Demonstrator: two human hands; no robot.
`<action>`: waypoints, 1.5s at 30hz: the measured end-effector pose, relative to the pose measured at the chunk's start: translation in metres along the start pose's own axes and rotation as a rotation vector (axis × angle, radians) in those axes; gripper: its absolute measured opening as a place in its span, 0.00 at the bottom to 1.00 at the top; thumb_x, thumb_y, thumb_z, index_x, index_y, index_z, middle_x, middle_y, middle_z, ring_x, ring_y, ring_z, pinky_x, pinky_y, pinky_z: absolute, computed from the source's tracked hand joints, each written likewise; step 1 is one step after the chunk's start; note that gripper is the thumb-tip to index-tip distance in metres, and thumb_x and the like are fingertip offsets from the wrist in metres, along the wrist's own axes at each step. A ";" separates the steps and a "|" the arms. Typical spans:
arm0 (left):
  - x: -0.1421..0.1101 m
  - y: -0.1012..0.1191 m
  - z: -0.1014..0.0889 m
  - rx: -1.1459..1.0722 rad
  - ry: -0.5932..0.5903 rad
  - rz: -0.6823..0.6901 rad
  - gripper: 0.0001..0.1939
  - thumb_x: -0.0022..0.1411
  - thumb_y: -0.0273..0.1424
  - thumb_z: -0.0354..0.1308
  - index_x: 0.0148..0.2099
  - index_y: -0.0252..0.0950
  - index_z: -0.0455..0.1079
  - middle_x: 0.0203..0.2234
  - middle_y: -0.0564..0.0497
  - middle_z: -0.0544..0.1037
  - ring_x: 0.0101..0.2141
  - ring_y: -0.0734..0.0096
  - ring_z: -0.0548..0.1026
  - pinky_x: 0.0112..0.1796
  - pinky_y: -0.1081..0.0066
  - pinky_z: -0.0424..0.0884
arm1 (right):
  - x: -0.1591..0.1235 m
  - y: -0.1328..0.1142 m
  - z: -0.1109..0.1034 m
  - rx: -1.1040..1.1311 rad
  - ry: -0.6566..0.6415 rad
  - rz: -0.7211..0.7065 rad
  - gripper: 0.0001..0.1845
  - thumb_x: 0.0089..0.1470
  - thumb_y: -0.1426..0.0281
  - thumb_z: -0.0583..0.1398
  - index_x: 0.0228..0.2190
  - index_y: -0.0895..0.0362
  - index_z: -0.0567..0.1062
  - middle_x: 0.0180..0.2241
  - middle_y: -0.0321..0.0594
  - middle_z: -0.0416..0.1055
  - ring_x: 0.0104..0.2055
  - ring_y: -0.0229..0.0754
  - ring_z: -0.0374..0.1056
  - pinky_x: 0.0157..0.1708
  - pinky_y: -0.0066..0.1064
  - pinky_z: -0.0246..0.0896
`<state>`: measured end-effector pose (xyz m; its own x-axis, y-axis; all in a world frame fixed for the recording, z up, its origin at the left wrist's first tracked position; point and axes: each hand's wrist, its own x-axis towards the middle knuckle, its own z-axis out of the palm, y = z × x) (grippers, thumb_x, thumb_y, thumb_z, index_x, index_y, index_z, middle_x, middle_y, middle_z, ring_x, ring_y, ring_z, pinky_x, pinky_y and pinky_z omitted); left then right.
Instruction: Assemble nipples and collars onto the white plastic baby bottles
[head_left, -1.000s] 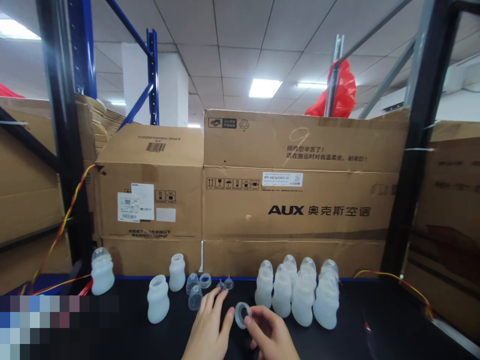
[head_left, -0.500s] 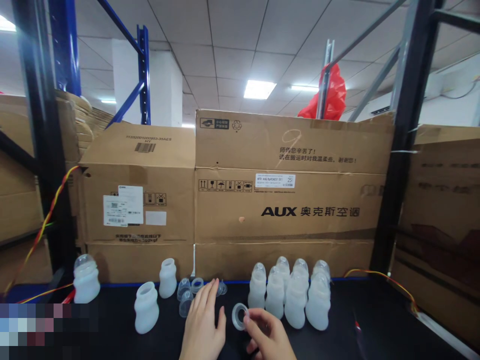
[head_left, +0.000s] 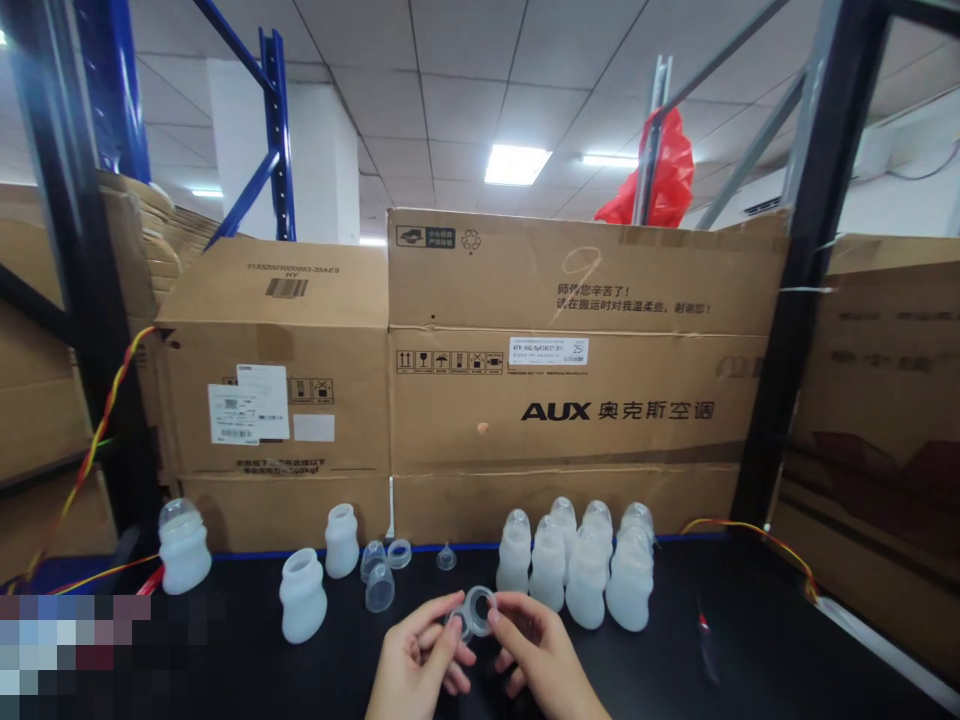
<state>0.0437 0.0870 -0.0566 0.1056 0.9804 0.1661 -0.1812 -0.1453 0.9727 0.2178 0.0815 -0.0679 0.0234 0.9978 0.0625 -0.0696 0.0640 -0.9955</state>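
The left hand (head_left: 420, 660) and right hand (head_left: 536, 665) meet above the black table (head_left: 750, 660), both pinching a clear threaded collar ring (head_left: 480, 610) between fingertips. The ring sits just in front of a cluster of capped white bottles (head_left: 577, 570); an uncapped bottle (head_left: 302, 595) stands to the left.

The big cardboard box (head_left: 577, 350), well beyond the fingers, bears "AUX 奥克斯空调" in black print, a handwritten "9" near its top, and a white label (head_left: 548, 351) ending in "25"; the rest is too small to read. Print on the smaller box (head_left: 274, 370), beyond and left, is illegible.
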 end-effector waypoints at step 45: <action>-0.015 0.008 0.000 0.124 -0.196 0.011 0.20 0.62 0.48 0.64 0.39 0.33 0.72 0.23 0.53 0.75 0.24 0.71 0.75 0.20 0.78 0.70 | -0.039 -0.025 0.022 -0.279 -0.068 -0.220 0.26 0.63 0.49 0.59 0.46 0.59 0.79 0.31 0.42 0.78 0.28 0.41 0.71 0.25 0.27 0.64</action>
<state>0.0404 0.0709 -0.0517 0.2947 0.9358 0.1935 -0.0631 -0.1830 0.9811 0.1965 0.0417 -0.0436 -0.0592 0.9603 0.2727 0.2051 0.2791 -0.9381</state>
